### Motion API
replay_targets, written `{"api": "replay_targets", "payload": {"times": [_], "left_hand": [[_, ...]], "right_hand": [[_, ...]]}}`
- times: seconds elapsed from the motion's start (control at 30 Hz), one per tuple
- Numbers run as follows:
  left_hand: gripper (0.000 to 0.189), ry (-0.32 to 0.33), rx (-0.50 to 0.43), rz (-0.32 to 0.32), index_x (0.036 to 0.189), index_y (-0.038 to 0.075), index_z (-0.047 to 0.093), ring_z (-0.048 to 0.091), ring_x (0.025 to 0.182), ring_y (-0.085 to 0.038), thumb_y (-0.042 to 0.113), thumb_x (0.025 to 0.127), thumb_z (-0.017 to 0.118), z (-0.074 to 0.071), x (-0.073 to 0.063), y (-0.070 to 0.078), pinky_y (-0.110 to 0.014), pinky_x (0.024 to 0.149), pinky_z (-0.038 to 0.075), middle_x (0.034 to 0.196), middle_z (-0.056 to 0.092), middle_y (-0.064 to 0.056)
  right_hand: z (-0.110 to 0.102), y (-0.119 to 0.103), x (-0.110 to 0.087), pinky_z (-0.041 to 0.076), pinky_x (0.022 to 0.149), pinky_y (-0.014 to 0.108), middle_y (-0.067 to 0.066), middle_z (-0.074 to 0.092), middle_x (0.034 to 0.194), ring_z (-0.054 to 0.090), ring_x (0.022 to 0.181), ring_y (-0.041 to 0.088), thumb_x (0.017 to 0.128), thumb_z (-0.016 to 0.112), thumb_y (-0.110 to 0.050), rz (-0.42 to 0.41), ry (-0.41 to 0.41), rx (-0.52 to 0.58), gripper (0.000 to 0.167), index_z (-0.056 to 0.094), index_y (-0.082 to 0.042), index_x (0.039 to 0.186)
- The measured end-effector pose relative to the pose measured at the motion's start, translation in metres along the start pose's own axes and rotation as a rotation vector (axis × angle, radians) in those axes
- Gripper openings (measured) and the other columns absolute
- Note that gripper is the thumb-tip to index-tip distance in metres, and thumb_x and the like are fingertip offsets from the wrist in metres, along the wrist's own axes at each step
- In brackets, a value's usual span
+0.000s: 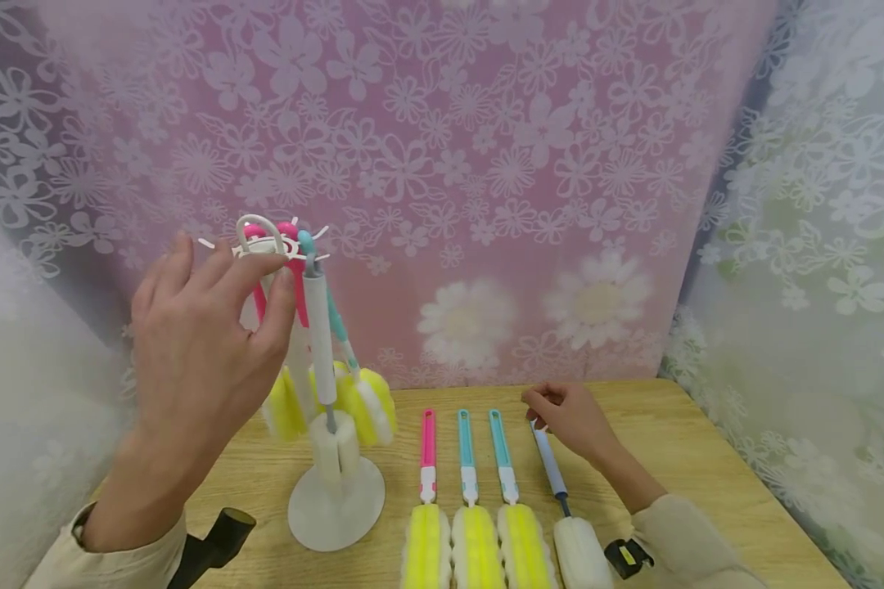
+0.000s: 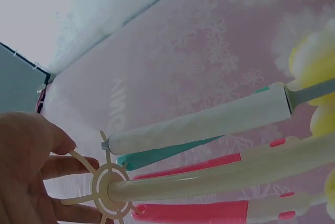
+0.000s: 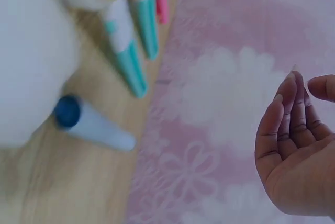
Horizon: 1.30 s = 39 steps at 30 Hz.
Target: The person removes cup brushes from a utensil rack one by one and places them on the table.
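Note:
A white brush stand rises on the left of the table, topped by a hook wheel with a loop. My left hand holds this wheel, thumb and fingers about its spokes. From it hang a white-handled brush, pink-handled brushes and a teal-handled brush, with yellow-and-white sponge heads. My right hand hovers just over the handle end of a brush with a pale blue handle and white sponge head. Its fingers are loosely bent with nothing between them, as the right wrist view shows.
Left of the pale-handled brush lie a pink-handled brush and two teal-handled brushes, side by side, with yellow-and-white heads towards me. A flowered pink curtain hangs behind the wooden table; pale curtains flank it.

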<state>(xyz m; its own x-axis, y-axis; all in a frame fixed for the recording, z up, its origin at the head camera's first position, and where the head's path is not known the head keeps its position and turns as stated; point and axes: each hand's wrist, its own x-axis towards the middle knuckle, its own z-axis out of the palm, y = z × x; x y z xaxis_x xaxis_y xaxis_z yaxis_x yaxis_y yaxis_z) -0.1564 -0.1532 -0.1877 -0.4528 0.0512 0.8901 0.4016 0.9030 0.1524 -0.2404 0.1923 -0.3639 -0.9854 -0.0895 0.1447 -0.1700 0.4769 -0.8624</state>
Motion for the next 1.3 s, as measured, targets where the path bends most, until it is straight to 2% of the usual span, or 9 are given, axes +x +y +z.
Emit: {"api": "replay_targets", "payload": {"times": [0.2, 0.4, 0.53, 0.63, 0.7, 0.87, 0.97, 1.07, 1.3], "left_hand": [[0.029, 0.01, -0.021, 0.001, 0.106, 0.01, 0.074, 0.04, 0.129, -0.043, 0.024, 0.093, 0.052, 0.0, -0.001, -0.004, -0.057, 0.105, 0.026, 0.114, 0.066, -0.016], [0.033, 0.018, -0.001, -0.012, 0.106, 0.01, 0.073, 0.041, 0.129, -0.041, 0.029, 0.094, 0.05, 0.0, -0.002, -0.006, -0.058, 0.103, 0.029, 0.117, 0.064, -0.017], [0.036, 0.043, 0.012, 0.012, 0.103, 0.01, 0.074, 0.044, 0.127, -0.04, 0.035, 0.095, 0.049, 0.003, -0.001, -0.006, -0.059, 0.098, 0.033, 0.115, 0.066, -0.016], [0.036, 0.055, 0.015, 0.041, 0.102, 0.011, 0.074, 0.046, 0.125, -0.04, 0.036, 0.095, 0.049, 0.006, -0.001, -0.005, -0.061, 0.095, 0.036, 0.114, 0.066, -0.016], [0.036, 0.052, 0.019, 0.055, 0.104, 0.01, 0.074, 0.046, 0.124, -0.041, 0.035, 0.096, 0.049, 0.007, -0.001, -0.005, -0.063, 0.093, 0.037, 0.115, 0.065, -0.018], [0.036, 0.046, 0.033, 0.064, 0.107, 0.008, 0.072, 0.045, 0.126, -0.042, 0.033, 0.096, 0.048, 0.009, 0.0, -0.004, -0.065, 0.091, 0.038, 0.119, 0.063, -0.02], [0.035, 0.057, 0.036, 0.067, 0.106, 0.008, 0.072, 0.044, 0.126, -0.042, 0.032, 0.096, 0.049, 0.009, -0.001, -0.005, -0.065, 0.089, 0.039, 0.119, 0.063, -0.02], [0.034, 0.071, 0.035, 0.072, 0.105, 0.008, 0.072, 0.045, 0.125, -0.042, 0.031, 0.095, 0.049, 0.009, -0.001, -0.006, -0.066, 0.087, 0.039, 0.119, 0.063, -0.02], [0.036, 0.083, 0.039, 0.055, 0.103, 0.008, 0.072, 0.046, 0.124, -0.042, 0.033, 0.096, 0.047, 0.01, -0.001, -0.007, -0.065, 0.088, 0.038, 0.118, 0.063, -0.02]], "right_hand": [[0.024, -0.04, -0.002, 0.053, 0.064, 0.033, 0.005, 0.064, 0.077, 0.061, 0.068, 0.022, 0.095, 0.059, -0.029, -0.152, -0.078, 0.065, 0.024, 0.065, -0.005, 0.098], [0.052, -0.087, -0.009, 0.053, 0.068, 0.033, -0.001, 0.066, 0.093, 0.062, 0.077, 0.016, 0.097, 0.057, -0.028, -0.351, -0.187, 0.074, 0.023, 0.065, -0.014, 0.113], [0.074, -0.117, -0.009, 0.052, 0.073, 0.033, -0.006, 0.065, 0.104, 0.062, 0.086, 0.011, 0.096, 0.058, -0.03, -0.437, -0.205, 0.111, 0.029, 0.063, -0.019, 0.123], [0.089, -0.132, -0.007, 0.052, 0.078, 0.034, -0.007, 0.064, 0.107, 0.061, 0.09, 0.01, 0.094, 0.06, -0.03, -0.48, -0.184, 0.146, 0.033, 0.062, -0.021, 0.126], [0.099, -0.14, -0.004, 0.052, 0.079, 0.035, -0.009, 0.064, 0.107, 0.06, 0.092, 0.009, 0.093, 0.062, -0.03, -0.496, -0.142, 0.173, 0.035, 0.062, -0.021, 0.126], [0.12, -0.158, 0.0, 0.052, 0.071, 0.029, -0.012, 0.067, 0.098, 0.061, 0.083, 0.004, 0.088, 0.068, -0.035, -0.527, 0.036, 0.166, 0.036, 0.068, -0.016, 0.119], [0.13, -0.167, 0.0, 0.051, 0.067, 0.027, -0.012, 0.068, 0.095, 0.06, 0.077, 0.002, 0.085, 0.071, -0.039, -0.542, 0.11, 0.143, 0.039, 0.069, -0.015, 0.115], [0.138, -0.174, 0.002, 0.05, 0.067, 0.026, -0.013, 0.068, 0.093, 0.06, 0.075, 0.001, 0.083, 0.072, -0.04, -0.53, 0.123, 0.16, 0.038, 0.07, -0.016, 0.113], [0.145, -0.178, 0.005, 0.051, 0.068, 0.027, -0.013, 0.068, 0.088, 0.061, 0.075, 0.002, 0.084, 0.071, -0.038, -0.503, 0.091, 0.201, 0.031, 0.073, -0.017, 0.106]]}}
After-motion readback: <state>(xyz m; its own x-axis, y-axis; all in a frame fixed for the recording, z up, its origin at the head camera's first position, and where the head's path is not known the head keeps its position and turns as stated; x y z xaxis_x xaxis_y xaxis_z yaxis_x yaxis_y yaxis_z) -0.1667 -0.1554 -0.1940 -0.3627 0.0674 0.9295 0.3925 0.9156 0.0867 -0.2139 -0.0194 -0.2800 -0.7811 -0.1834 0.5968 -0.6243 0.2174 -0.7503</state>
